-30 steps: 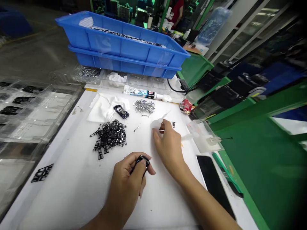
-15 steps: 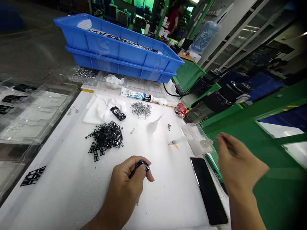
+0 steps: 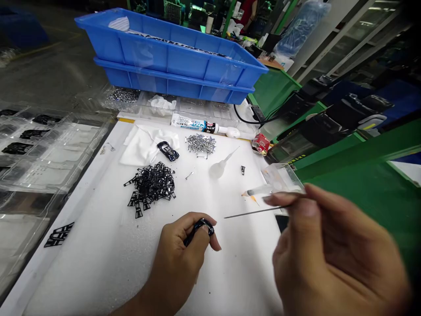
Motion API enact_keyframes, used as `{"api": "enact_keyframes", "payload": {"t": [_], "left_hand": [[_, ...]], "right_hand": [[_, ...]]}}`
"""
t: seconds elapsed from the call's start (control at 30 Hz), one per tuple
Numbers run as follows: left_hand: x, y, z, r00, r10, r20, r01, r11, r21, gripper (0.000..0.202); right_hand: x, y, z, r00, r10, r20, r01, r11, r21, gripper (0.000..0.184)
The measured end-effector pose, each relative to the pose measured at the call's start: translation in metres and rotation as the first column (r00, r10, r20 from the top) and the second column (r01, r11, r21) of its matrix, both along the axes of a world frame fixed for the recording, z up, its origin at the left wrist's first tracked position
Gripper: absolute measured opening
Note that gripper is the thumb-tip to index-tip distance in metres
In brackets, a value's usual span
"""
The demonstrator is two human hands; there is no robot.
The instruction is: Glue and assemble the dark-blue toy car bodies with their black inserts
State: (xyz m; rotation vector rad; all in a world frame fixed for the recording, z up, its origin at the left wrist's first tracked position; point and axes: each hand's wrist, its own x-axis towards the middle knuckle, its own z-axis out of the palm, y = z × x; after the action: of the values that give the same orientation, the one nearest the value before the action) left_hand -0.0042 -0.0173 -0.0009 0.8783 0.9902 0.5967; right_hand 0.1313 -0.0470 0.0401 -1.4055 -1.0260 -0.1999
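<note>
Pinched between the thumb and fingers of my left hand (image 3: 179,259) is a small glossy black toy car body (image 3: 198,225), partly covered by the fingers. My right hand (image 3: 335,259), large at the lower right, closes on a thin dark metal rod (image 3: 251,212). The rod's narrow tip points left toward the car body, with a gap between them. A second black car body (image 3: 168,151) rests beside a white cloth (image 3: 138,147). Left of my hands is a heap of small black frame pieces (image 3: 153,186).
Behind lie shiny metal pins (image 3: 201,145), a glue tube (image 3: 194,124) and a clear dropper bottle (image 3: 217,169). Blue bins (image 3: 184,83) stand at the back. A clear box (image 3: 284,173), partly hidden phone (image 3: 282,223) and red packet (image 3: 261,143) line the right. Clear trays (image 3: 36,162) flank the left.
My right hand has come in from the right edge, and the thin rod now shows in its fingers. The left hand keeps its hold on the car body; the view has shifted slightly.
</note>
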Motion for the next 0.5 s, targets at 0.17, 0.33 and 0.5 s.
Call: {"api": "enact_keyframes", "payload": {"t": [0.17,0.33,0.5], "left_hand": [[0.000,0.001,0.002,1.000,0.000,0.003,0.000,1.000,0.018,0.020],[0.000,0.002,0.002,1.000,0.003,-0.002,-0.003,0.999,0.041,0.019],[0.000,0.001,0.002,1.000,0.004,-0.007,-0.003,1.000,0.029,0.020]], "right_hand": [[-0.016,0.009,-0.019,0.989,0.148,-0.015,-0.148,0.989,0.028,0.040],[-0.011,0.006,-0.018,0.981,0.182,0.060,-0.177,0.981,-0.079,0.032],[-0.014,0.002,-0.013,0.993,0.112,0.044,-0.108,0.991,-0.076,0.029]]}}
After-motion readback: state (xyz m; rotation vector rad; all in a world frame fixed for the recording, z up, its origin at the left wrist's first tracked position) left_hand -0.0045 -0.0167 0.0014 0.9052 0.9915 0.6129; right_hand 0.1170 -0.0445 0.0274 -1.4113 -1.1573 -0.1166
